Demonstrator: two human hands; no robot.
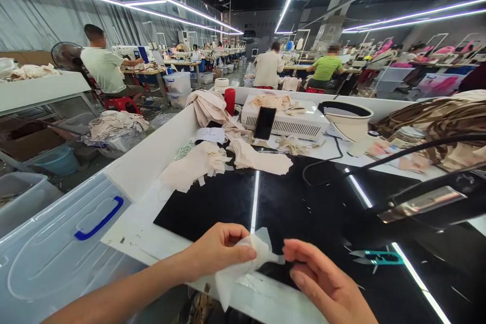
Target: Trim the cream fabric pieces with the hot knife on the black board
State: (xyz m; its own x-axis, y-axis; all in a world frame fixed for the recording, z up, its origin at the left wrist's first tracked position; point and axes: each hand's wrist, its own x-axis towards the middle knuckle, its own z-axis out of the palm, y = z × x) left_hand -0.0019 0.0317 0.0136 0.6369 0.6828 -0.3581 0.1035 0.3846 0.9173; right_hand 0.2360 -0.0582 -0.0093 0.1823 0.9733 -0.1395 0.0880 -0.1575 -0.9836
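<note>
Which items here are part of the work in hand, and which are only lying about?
In hand:
- white fabric piece, pinched by the left hand and the right hand

Lying about:
- teal thread snips on the black mat
- cream fabric pieces
- phone
- red cup
- clear bin lid

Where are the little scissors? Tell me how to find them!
Look at the big shiny black table top in front of the person. Near its right side, just past the right hand, lie the small thread snips. They have teal handles, and nothing else lying on the black is that colour.
</note>
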